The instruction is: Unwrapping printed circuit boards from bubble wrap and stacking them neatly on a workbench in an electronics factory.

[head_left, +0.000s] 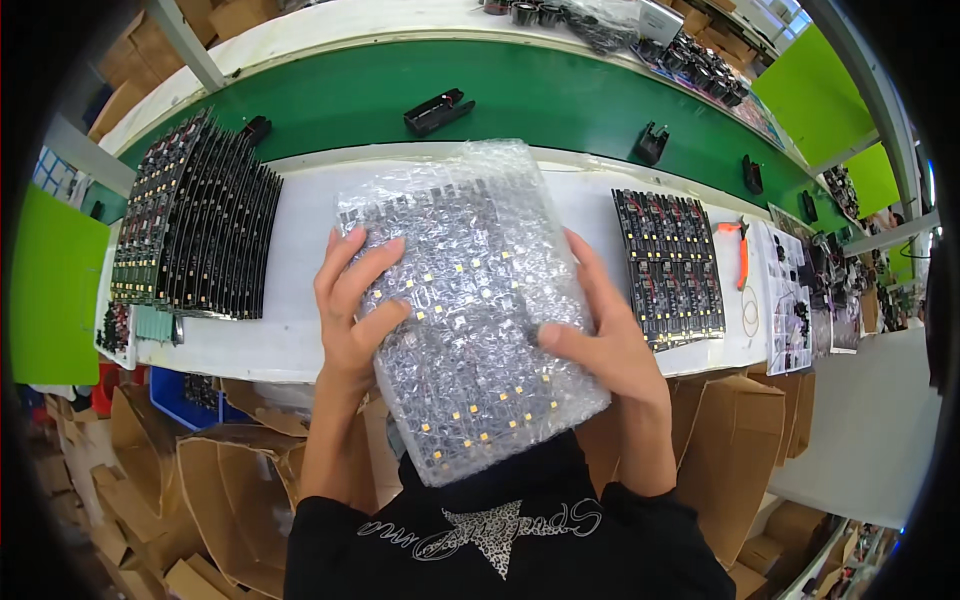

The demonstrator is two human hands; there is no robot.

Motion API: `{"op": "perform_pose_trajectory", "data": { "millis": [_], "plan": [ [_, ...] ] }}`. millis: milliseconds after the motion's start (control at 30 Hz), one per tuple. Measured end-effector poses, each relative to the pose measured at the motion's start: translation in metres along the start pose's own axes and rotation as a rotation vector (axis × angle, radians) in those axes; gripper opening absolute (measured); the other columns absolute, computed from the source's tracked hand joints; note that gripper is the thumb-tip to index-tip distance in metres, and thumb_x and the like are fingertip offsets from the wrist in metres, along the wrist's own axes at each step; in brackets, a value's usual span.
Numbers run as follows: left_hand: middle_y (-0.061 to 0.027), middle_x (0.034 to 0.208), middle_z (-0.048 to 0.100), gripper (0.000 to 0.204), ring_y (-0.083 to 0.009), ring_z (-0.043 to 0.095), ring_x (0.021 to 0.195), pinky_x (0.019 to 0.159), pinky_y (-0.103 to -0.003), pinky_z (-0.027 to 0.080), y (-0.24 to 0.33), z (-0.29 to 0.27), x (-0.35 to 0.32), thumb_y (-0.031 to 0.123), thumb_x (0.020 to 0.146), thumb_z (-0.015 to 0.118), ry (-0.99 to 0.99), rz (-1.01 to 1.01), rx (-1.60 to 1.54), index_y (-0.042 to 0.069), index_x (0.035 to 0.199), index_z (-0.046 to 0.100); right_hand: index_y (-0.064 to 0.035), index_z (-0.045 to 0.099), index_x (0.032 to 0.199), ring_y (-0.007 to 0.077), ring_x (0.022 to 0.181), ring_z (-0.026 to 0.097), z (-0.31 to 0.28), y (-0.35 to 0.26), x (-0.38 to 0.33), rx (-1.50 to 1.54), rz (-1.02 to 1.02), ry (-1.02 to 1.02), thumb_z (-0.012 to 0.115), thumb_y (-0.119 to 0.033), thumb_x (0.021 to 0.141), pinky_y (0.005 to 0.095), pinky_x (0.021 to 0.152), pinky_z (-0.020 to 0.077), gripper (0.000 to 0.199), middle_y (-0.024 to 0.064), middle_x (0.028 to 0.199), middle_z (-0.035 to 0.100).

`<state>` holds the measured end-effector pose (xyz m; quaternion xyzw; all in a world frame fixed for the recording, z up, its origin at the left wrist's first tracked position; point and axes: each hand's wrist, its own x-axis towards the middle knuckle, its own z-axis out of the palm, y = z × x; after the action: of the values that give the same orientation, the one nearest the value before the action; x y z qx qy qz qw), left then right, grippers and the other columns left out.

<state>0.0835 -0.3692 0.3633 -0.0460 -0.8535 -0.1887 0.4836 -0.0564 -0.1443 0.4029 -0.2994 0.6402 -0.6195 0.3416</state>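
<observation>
While both forearms rise from below, left hand [352, 305] and right hand [605, 335] flank bubble-wrapped circuit boards [465, 300], each grip clasping an edge.

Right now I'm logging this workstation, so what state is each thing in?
Bubble-wrapped circuit boards: held up in both hands, wrap closed.
Left hand: gripping the bundle's left side.
Right hand: gripping its right side.
Stack of boards: fanned out, leaning on the table.
Board panel: lying flat.
Orange cutters: lying unused.
Black part: on the green belt.
</observation>
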Motion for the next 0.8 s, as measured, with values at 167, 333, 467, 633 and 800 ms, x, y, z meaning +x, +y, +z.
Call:
{"op": "perform_pose_trajectory", "data": {
  "millis": [167,333,467,633,800],
  "plan": [
    [-0.0156,0.141,0.040,0.060,-0.0441,0.035,0.129,0.105,-0.055,0.034,0.017,0.007,0.009,0.004,0.067,0.074,-0.198,-0.091,-0.021,0.021,0.121,0.054,0.0052,0.036,0.139,0.0222,0.123,0.047,-0.004,-0.046,0.001,0.091,-0.055,0.267,0.068,0.002,0.074,0.0320,0.103,0.0369,0.073,0.0167,0.133,0.048],
    [-0.0279,0.154,0.001,0.092,-0.0530,0.012,0.139,0.112,-0.054,0.024,0.019,0.021,0.011,-0.004,0.062,0.067,-0.599,-0.181,-0.403,0.021,0.145,0.036,-0.0024,0.046,0.135,0.0262,0.112,0.056,0.005,-0.092,-0.006,-0.618,-0.256,0.170,0.071,-0.006,0.069,0.0329,0.090,0.0458,0.070,0.0177,0.127,0.051],
    [-0.0275,0.152,0.006,0.086,-0.0487,0.015,0.138,0.111,-0.050,0.026,0.022,0.027,-0.006,0.001,0.066,0.065,-0.577,-0.452,-0.765,0.017,0.145,0.035,-0.0050,0.053,0.130,0.0340,0.112,0.053,0.033,-0.087,-0.004,-0.773,-0.302,0.079,0.076,-0.016,0.070,0.0385,0.093,0.0442,0.065,0.0207,0.134,0.046],
    [-0.0271,0.145,0.019,0.075,-0.0464,0.026,0.133,0.108,-0.048,0.031,0.022,0.016,-0.031,0.009,0.074,0.060,-0.144,-1.045,-1.223,0.014,0.144,0.036,-0.0066,0.055,0.127,0.0397,0.110,0.049,0.089,-0.037,0.028,-0.965,-0.494,0.018,0.073,-0.031,0.077,0.0462,0.090,0.0428,0.059,0.0231,0.141,0.039],
    [-0.0267,0.139,0.032,0.064,-0.0441,0.036,0.127,0.104,-0.046,0.037,0.030,-0.011,-0.050,0.017,0.082,0.055,0.227,-1.250,-1.200,0.010,0.144,0.036,-0.0080,0.053,0.129,0.0368,0.120,0.044,0.114,0.003,0.033,-1.048,-0.507,0.021,0.069,-0.038,0.081,0.0455,0.097,0.0349,0.059,0.0205,0.145,0.036]
  ]
}}
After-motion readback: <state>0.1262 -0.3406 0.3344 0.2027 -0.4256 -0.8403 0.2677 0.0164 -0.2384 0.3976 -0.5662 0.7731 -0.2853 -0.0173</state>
